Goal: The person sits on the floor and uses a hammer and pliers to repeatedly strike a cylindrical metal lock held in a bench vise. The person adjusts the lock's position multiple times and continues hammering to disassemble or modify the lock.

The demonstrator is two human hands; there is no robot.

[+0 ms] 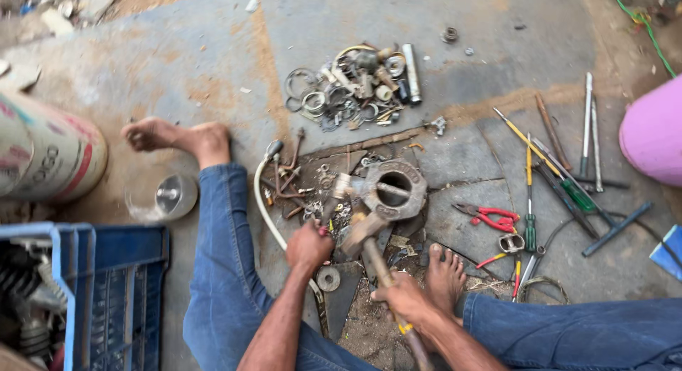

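I sit on the ground with a round metal casting [395, 189] between my legs. My right hand [406, 298] is shut on the wooden handle of a hammer [364, 233], whose steel head hangs just left of the casting. My left hand [309, 245] grips a thin rod-like tool [334, 198], a chisel or punch, angled up toward the casting's left rim. My right foot [445, 277] rests beside the hammer handle. My left foot [177, 139] is stretched out to the left.
A heap of rings, springs and small metal parts [355, 87] lies ahead. Screwdrivers and rods [561, 165] and red-handled pliers [490, 217] lie at right. A pink bucket [653, 137], a blue crate [106, 293], a steel bowl [170, 195], a sack [42, 154] and a white hose [266, 208] surround me.
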